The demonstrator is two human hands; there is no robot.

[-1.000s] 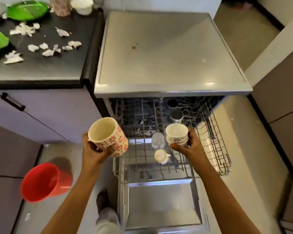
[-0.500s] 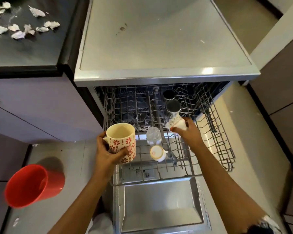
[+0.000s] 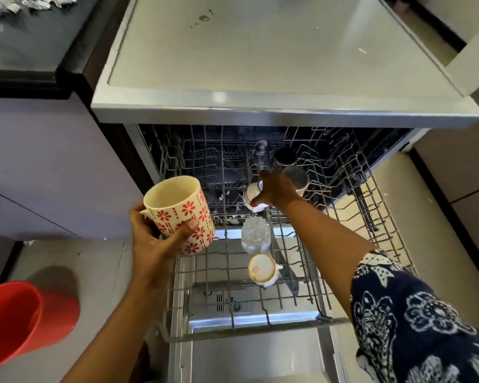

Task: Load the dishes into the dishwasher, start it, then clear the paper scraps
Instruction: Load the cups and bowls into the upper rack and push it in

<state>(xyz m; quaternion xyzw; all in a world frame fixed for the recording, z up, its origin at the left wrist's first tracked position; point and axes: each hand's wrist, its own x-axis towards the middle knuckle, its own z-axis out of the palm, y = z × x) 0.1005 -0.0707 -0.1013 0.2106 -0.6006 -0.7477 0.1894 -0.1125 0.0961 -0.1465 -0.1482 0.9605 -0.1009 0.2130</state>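
The dishwasher stands open with its wire rack pulled out over the lowered door. My left hand holds a cream mug with red flowers upright at the rack's left edge. My right hand reaches into the rack and grips a small white patterned cup, tipped on its side among the wires. In the rack sit a clear glass, a small cream cup and two steel tumblers. Paper scraps lie on the dark counter at top left.
A red bucket stands on the floor at lower left. Grey cabinet fronts run along the left of the dishwasher. The lowered door juts toward me. A wall and cabinet close in at the right.
My right hand has moved the small white cup farther back and down into the rack, tipping it over. The left hand with the flowered mug has drifted right toward the rack.
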